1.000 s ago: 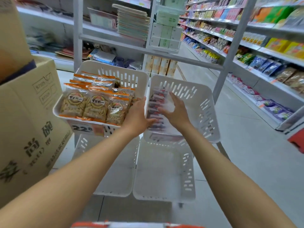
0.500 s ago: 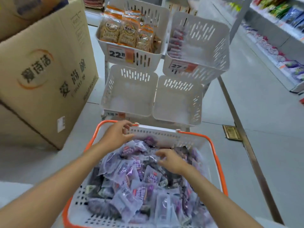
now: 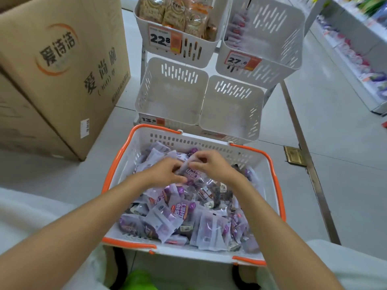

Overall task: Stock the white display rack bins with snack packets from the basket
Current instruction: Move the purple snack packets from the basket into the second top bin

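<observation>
Grey shop flooring (image 3: 335, 132) surrounds the work. Over the heap, the left hand (image 3: 165, 172) and right hand (image 3: 211, 164) meet close together, fingers curled and pinching one purple snack packet (image 3: 191, 174) that lies on top in the orange-rimmed basket (image 3: 276, 185). These packets look light, soft and slick, so likely to slide. A pinch at the sealed edge should serve better than squeezing the middle. Just beyond the basket stand the white rack's lower bins (image 3: 169, 101), and above them the upper right bin (image 3: 272, 65) holds a few similar packets.
</observation>
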Action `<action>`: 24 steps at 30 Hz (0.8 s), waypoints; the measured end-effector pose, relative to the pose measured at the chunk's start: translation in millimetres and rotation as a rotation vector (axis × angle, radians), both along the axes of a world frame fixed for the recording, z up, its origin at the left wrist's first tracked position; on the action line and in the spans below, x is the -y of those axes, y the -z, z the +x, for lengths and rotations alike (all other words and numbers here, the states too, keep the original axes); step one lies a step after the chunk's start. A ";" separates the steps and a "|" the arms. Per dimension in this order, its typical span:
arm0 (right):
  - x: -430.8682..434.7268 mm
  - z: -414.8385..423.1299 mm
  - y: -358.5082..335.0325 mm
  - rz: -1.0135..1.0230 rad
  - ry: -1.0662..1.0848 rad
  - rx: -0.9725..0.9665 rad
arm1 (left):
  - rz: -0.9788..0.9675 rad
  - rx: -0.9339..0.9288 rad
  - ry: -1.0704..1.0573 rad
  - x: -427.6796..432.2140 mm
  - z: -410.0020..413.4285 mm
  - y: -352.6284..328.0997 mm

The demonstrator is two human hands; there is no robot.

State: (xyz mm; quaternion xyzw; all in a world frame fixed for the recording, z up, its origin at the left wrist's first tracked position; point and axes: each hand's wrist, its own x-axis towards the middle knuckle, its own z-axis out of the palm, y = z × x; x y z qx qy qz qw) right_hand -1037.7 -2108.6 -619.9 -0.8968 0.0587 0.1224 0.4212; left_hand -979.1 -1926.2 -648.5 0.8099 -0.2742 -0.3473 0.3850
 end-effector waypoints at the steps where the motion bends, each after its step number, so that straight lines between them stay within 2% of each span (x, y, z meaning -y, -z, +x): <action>1: -4.0 1.8 -8.0 0.040 0.004 0.041 | -0.042 -0.009 -0.049 -1.1 1.5 1.9; 5: -10.5 -11.8 9.7 0.011 0.147 -0.019 | -0.189 -0.140 -0.312 -19.9 19.7 -1.2; 9: -21.6 -45.4 62.8 -0.197 -0.113 -0.374 | -0.207 -0.315 -0.422 -34.1 25.7 0.5; 10: -21.6 -49.5 76.4 -0.204 -0.168 -0.391 | -0.214 -0.357 -0.442 -34.4 25.3 2.0; 12: -16.7 -50.2 77.0 -0.190 -0.162 -0.319 | -0.238 -0.427 -0.488 -35.1 24.9 4.8; 14: 3.0 -37.3 62.3 -0.091 -0.006 -0.190 | -0.268 -0.431 -0.523 -34.3 27.8 5.3; 16: 20.3 -24.3 31.9 0.123 0.197 -0.049 | -0.300 -0.407 -0.547 -25.5 30.8 -0.9; 19: 28.2 -7.0 -7.6 0.404 0.366 0.084 | -0.332 -0.454 -0.429 7.2 24.9 -18.9; 22: 30.7 7.6 -28.8 0.443 0.429 0.151 | -0.311 -0.342 -0.243 45.7 21.8 -45.3; 24: 42.0 17.5 -44.5 0.520 0.525 0.160 | -0.343 -0.276 -0.249 60.6 34.8 -59.1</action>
